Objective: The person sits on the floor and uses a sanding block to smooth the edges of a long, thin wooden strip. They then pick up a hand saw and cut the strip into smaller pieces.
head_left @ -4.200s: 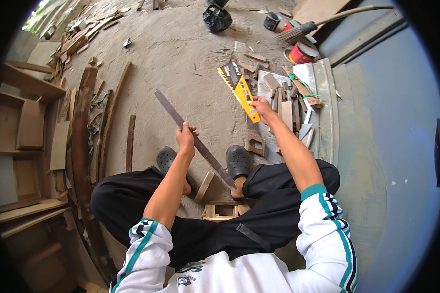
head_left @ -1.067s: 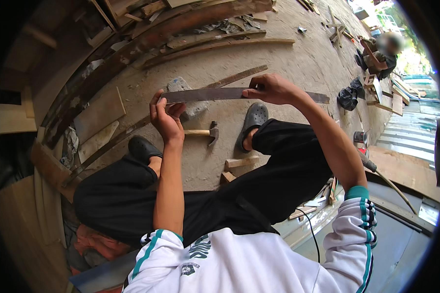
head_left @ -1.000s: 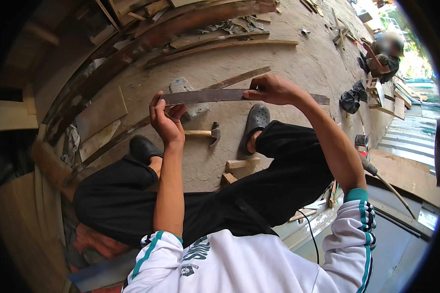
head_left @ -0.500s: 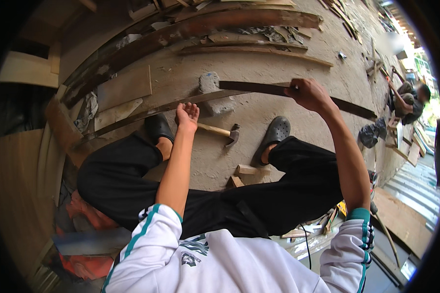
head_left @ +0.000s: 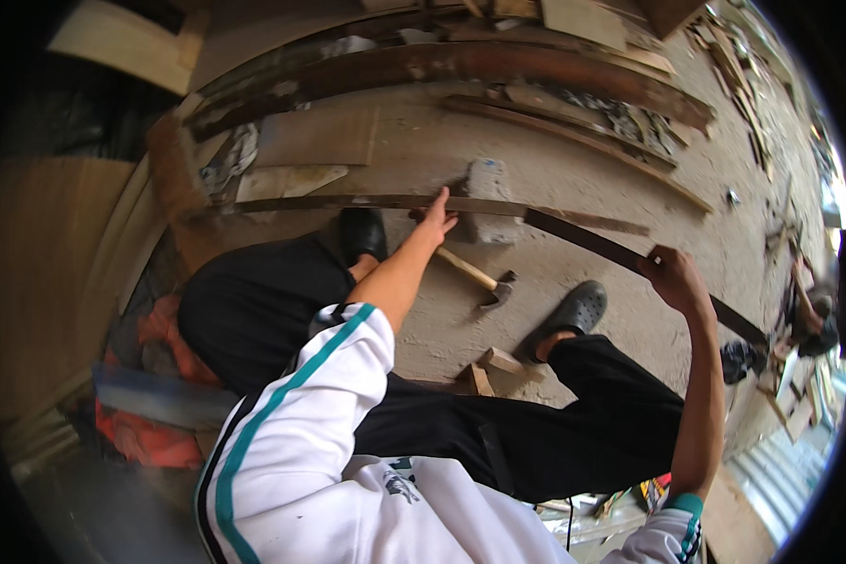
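A dark flat strip (head_left: 587,237) is gripped and partly hidden by the right hand (head_left: 679,282); a wooden strip (head_left: 338,201) is overlapped by the left hand (head_left: 432,226), fingers spread; the shirt print (head_left: 400,485) is illegible.

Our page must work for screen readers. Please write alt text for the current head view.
A person's right hand holds a long dark flat strip; the left hand is at a thin wooden length that crosses over a pale block, its grip unclear. A hammer lies on the floor nearby.
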A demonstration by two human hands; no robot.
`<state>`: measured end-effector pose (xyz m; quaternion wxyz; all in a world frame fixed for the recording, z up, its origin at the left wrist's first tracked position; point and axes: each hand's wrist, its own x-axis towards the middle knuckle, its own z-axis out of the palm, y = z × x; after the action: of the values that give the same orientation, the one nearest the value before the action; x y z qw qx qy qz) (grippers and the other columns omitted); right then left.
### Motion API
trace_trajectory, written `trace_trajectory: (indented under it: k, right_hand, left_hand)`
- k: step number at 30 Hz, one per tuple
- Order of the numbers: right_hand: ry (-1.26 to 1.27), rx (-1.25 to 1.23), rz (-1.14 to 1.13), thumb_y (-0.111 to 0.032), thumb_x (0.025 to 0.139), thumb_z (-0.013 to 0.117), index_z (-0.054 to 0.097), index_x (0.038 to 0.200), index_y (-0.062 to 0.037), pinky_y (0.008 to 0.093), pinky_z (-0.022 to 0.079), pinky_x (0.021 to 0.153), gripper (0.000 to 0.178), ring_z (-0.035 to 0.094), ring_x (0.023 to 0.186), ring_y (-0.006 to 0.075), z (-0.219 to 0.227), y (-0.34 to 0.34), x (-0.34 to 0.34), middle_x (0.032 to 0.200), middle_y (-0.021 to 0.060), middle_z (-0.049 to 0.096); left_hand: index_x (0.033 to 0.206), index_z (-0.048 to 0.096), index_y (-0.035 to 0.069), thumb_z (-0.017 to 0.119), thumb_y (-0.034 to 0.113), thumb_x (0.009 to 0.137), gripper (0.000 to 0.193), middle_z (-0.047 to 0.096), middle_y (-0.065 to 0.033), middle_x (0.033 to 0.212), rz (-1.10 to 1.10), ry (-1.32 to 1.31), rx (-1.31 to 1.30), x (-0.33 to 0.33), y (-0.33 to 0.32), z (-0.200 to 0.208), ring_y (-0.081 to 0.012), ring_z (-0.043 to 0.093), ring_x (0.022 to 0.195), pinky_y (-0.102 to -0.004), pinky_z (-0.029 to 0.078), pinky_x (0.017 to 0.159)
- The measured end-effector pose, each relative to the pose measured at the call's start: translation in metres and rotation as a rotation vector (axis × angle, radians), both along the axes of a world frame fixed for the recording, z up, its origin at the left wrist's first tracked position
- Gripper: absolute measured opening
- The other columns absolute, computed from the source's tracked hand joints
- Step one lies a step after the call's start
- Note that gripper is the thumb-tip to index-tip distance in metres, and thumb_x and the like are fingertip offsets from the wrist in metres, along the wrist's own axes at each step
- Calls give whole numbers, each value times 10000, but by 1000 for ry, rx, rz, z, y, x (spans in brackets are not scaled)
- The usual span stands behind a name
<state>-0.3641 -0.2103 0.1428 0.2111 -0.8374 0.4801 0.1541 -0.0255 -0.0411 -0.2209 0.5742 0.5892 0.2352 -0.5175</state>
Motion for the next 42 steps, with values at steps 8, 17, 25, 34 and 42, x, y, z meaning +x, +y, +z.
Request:
trace_trajectory:
  k: [8, 17, 25, 34, 42]
  right_hand:
    - [-65, 88, 42, -260, 883, 665, 703, 910, -4, 383, 472, 602, 260, 616, 597, 241, 1, 1, 35, 653, 172, 622]
    - [-88, 87, 258, -304, 881, 649, 707, 925, -36, 428, 507, 685, 278, 686, 747, 336, -11, 10, 82, 753, 191, 679]
    - [80, 127, 220, -366, 898, 618, 701, 995, -65, 460, 517, 765, 327, 683, 887, 369, -47, 21, 71, 879, 195, 703]
    - [182, 174, 267, -475, 800, 722, 684, 977, -40, 457, 518, 725, 471, 677, 858, 377, -87, 42, 21, 861, 195, 696]
    - [-29, 143, 253, -402, 768, 769, 664, 945, -32, 458, 517, 730, 423, 674, 874, 372, -90, 38, 32, 881, 186, 694]
  left_hand:
    - [1512, 119, 109, 752, 242, 851, 925, 301, -139, 1499, 50, -142, 92, 42, 36, 20, -285, 499, 1252, -394, 598, 911]
    - [1360, 453, 113, 683, 259, 869, 562, 478, -108, 1360, 11, -255, 160, 144, 105, 20, -241, 580, 1128, -390, 587, 897]
    - [1213, 565, 155, 689, 299, 827, 430, 561, -71, 1199, -10, -287, 147, 262, 171, 2, -230, 566, 1095, -419, 583, 853]
    - [1217, 532, 114, 632, 295, 894, 384, 531, -91, 1203, -60, -231, 253, 228, 146, 12, -244, 554, 1096, -377, 572, 853]
    - [1387, 453, 64, 584, 401, 924, 588, 475, -139, 1382, -209, -319, 446, 281, 161, -22, -275, 514, 1203, -434, 432, 1015]
